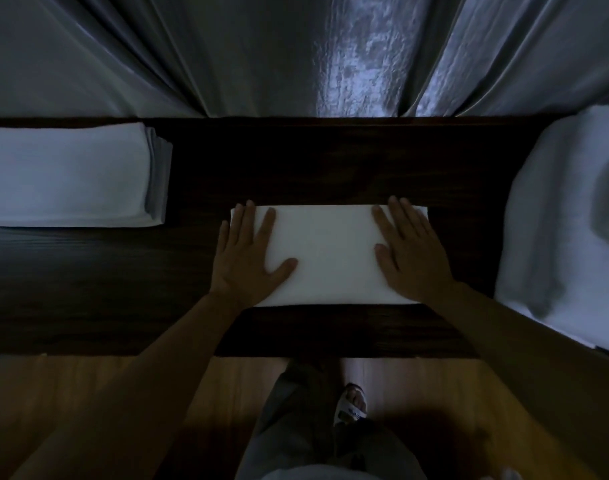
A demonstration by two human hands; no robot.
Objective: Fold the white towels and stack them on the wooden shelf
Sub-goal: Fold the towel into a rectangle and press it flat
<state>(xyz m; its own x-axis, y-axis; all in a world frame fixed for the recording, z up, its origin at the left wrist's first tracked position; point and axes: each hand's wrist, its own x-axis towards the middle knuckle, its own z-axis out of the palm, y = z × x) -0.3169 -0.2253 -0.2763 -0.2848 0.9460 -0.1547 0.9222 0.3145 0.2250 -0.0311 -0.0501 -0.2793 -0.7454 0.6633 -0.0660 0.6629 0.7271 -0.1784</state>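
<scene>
Left grip: left hand (pixel 249 252) lies flat, fingers straight and spread, palm down on the left end of the folded towel, holding nothing.
Right grip: right hand (pixel 408 251) lies flat likewise, fingers straight, pressing the right end.
Towel under the hands: white rectangular folded cloth towel (pixel 325 252) lies flat at the middle of the shelf, nearer its front edge.
Shelf: dark brown wooden shelf (pixel 330 161) runs across the view and carries all the towels.
Stack: pile of folded white towels (pixel 67 174) sits at the left, well apart from the hands.
Heap: loose, rumpled white towels (pixel 566 230) lie at the right.
Behind: grey pleated curtain (pixel 226 53) hangs past the shelf's far edge.
Below: light wooden floor (pixel 98 382); a sandalled foot (pixel 353 403) stands there.
</scene>
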